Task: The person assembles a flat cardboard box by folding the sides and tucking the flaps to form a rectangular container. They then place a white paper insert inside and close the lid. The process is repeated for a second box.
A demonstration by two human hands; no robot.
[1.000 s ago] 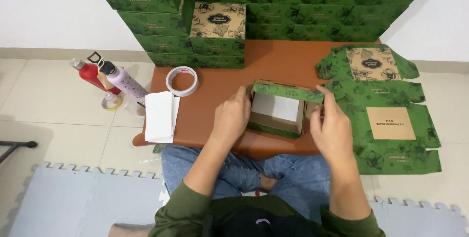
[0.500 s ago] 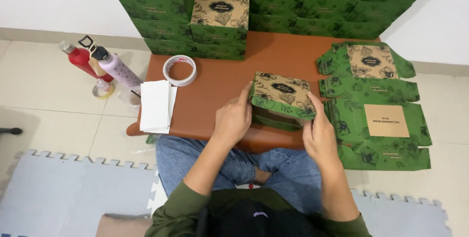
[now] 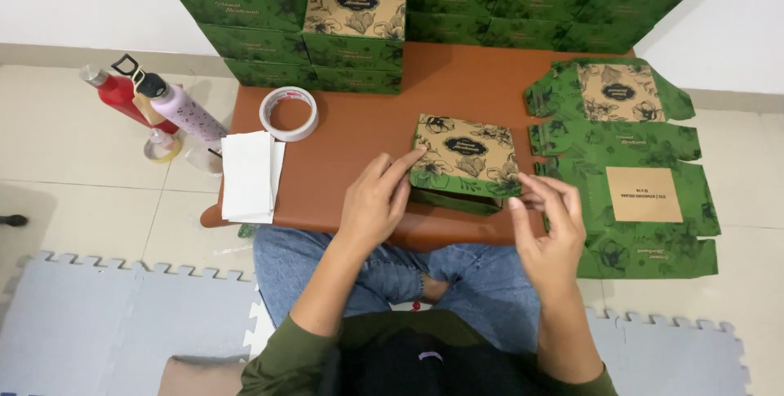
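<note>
Lid closure is the change on record. Head view, a second back: the green cardboard box with a kraft-brown floral lid panel [image 3: 464, 159] stood open, its pale interior showing. Half a second back the lid had come down. Now the lid lies flat over the body, though its front edge sits slightly proud of the wall beneath, so in my judgement the front flap is not yet fully tucked.

Head view, present: the box rests on the low reddish-brown wooden table [image 3: 367, 131], near its front edge, directly before the seated person. The left hand [image 3: 374, 204] has its fingers laid together, tips pressing the lid's left front corner. The right hand [image 3: 549, 229] pinches the lid's right front corner between thumb and fingertips.

Surroundings: flat, unfolded green box blanks [image 3: 629, 167] lie just right of the box; a stack of finished green boxes [image 3: 490, 4] lines the table's rear; a roll of tape [image 3: 288, 113] and a white paper pad [image 3: 247, 175] sit to the left; two bottles [image 3: 155, 106] stand on the floor.
</note>
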